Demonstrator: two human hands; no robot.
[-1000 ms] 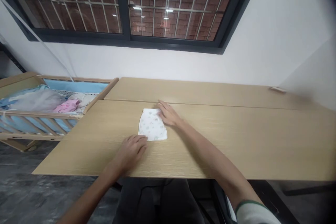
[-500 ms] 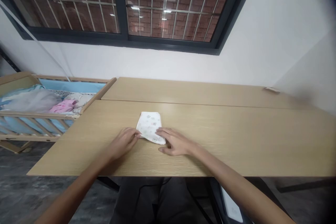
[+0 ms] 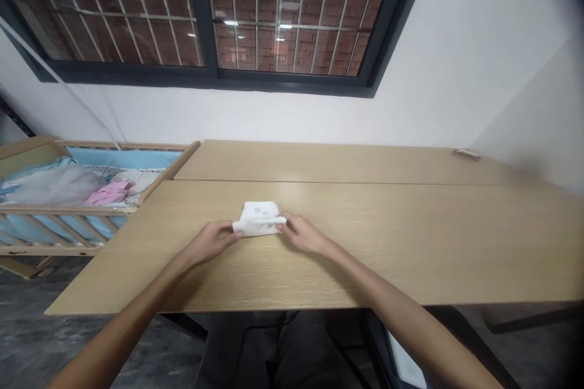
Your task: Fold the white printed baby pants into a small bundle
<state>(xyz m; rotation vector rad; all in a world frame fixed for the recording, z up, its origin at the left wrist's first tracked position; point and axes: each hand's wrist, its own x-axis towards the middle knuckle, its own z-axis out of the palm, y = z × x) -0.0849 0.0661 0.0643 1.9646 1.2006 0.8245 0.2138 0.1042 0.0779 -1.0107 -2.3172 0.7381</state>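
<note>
A small white cloth (image 3: 259,211) with a faint print lies on the wooden table (image 3: 387,237), its near part turned up into a narrow fold across the middle. My left hand (image 3: 216,240) pinches the left end of that fold between thumb and fingers. At the opposite end, my right hand (image 3: 302,233) grips the fold in the same way. The far part of the cloth rests flat on the tabletop. What kind of cloth article it is, I cannot make out.
A wooden crib (image 3: 91,213) with blue lining stands against the table's left side, with pink cloth (image 3: 109,192) and sheer white netting (image 3: 55,182) inside. Behind the table is a white wall with a barred window (image 3: 292,76). A small flat object (image 3: 468,153) lies at the back right.
The cloth's near edge has been lifted and folded over away from me, so it looks shorter. My right hand has moved from lying on the cloth to pinching its right end.
</note>
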